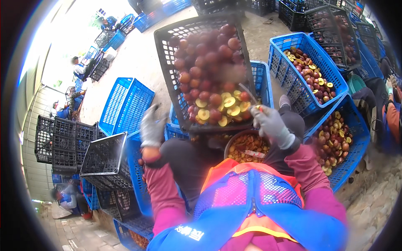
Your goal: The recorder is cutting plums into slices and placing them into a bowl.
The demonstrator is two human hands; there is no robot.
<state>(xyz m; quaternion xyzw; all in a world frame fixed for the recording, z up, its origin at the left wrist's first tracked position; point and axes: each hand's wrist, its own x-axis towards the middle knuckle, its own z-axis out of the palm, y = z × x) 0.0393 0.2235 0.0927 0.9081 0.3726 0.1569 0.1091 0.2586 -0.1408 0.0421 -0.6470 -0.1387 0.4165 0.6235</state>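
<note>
Gloved right hand, black plum crate

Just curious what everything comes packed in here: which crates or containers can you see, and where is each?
Black crate: tilted in front, full of red fruit.
Blue crates: right, holding halved fruit.
Empty blue crate: left, on its side.
Black crates: stacked far left.
Round bowl: on the lap, pits inside.

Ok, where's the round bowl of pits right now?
In the head view the round bowl sits on the person's lap, right of centre, just below the tilted black crate of plums and under the gloved right hand.
</note>
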